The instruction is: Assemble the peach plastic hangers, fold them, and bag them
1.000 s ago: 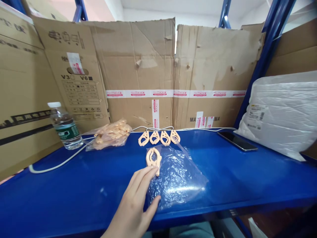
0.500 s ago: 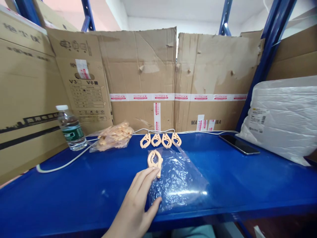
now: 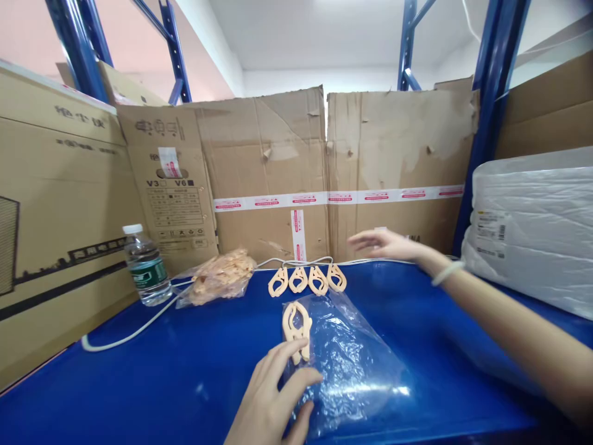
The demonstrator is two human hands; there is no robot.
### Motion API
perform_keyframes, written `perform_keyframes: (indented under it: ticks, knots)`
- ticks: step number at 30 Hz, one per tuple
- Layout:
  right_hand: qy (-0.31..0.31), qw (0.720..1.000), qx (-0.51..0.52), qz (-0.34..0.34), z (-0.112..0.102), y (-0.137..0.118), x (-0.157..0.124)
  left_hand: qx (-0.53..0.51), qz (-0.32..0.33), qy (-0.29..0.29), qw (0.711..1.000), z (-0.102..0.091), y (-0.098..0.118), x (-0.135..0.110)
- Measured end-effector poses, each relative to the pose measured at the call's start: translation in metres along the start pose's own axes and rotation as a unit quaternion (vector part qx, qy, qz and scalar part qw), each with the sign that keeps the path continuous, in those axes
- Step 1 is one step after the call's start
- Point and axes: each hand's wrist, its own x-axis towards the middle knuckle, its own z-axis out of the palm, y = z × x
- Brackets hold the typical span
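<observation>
My left hand point(image 3: 273, 386) reaches in from the bottom with curved fingers, the thumb apart from them. Its fingertips touch the legs of a beige clothes peg point(image 3: 291, 318), which lies on a clear plastic bag point(image 3: 354, 364). Over the back right of the table is my right hand point(image 3: 380, 243), slightly blurred, fingers stretched out and nothing in them. Several like pegs stand in a row behind the bag, among them an end peg point(image 3: 278, 282) on the left and another peg point(image 3: 337, 278) on the right.
A bag of beige pieces point(image 3: 220, 278) lies back left, beside a water bottle point(image 3: 149, 272). A white cable point(image 3: 125, 340) curves near them. Cardboard panels point(image 3: 264, 228) wall the blue table point(image 3: 139, 395). A white wrapped bundle point(image 3: 532, 235) sits at the right.
My right hand has come into view at the right, reaching over the table. The peg at my left hand now shows two separate legs. The view has tilted up slightly. The phone no longer shows.
</observation>
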Motion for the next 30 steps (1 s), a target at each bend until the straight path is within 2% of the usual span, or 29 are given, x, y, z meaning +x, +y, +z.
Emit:
perform_keyframes:
  ticks: [2,3,5,7,10,14,16,19,21,23,25,28,29,30]
  knots:
    - [-0.194,0.98,-0.052,-0.001,0.036,0.029,0.042,0.017,0.003,-0.001,1.0,-0.002,0.0,0.0]
    - [-0.252,0.964,-0.087,-0.004,0.053,0.039,0.053,0.024,0.002,0.001,1.0,-0.003,0.0,-0.001]
    - [-0.293,0.945,-0.141,-0.023,0.082,0.049,0.061,0.032,-0.005,0.009,0.999,-0.004,-0.002,-0.004]
    - [-0.308,0.935,-0.167,-0.055,0.098,0.049,0.057,0.031,-0.016,0.014,0.999,-0.005,-0.005,-0.007]
    - [-0.308,0.928,-0.194,-0.08,0.095,0.044,0.045,0.012,-0.026,0.008,1.0,-0.006,-0.008,-0.009]
    - [-0.356,0.921,-0.149,-0.055,0.067,0.041,0.023,-0.015,-0.046,-0.019,0.999,-0.01,-0.001,-0.006]
    - [-0.357,0.925,-0.127,-0.027,0.052,0.042,0.007,-0.021,-0.051,-0.023,0.998,-0.012,0.003,-0.006]
    - [-0.287,0.949,-0.131,0.011,0.034,0.045,-0.02,-0.03,-0.049,-0.014,0.998,-0.012,0.006,-0.007]
    - [-0.203,0.972,-0.119,0.004,0.021,0.042,-0.034,-0.033,-0.052,-0.011,0.998,-0.01,0.006,-0.009]
    - [-0.093,0.99,-0.101,-0.015,0.006,0.03,-0.043,-0.033,-0.058,-0.006,0.998,-0.008,0.005,-0.009]
    - [0.026,0.995,-0.087,-0.031,-0.012,0.004,-0.05,-0.03,-0.063,0.003,0.998,-0.007,0.005,-0.01]
    - [0.19,0.977,-0.101,-0.007,-0.039,-0.051,-0.064,-0.025,-0.072,0.015,0.997,-0.005,0.005,-0.01]
    - [0.212,0.97,-0.114,-0.007,-0.046,-0.07,-0.069,-0.025,-0.073,0.014,0.997,-0.005,0.006,-0.01]
    - [0.183,0.977,-0.104,-0.016,-0.051,-0.089,-0.074,-0.028,-0.073,0.013,0.997,-0.005,0.006,-0.01]
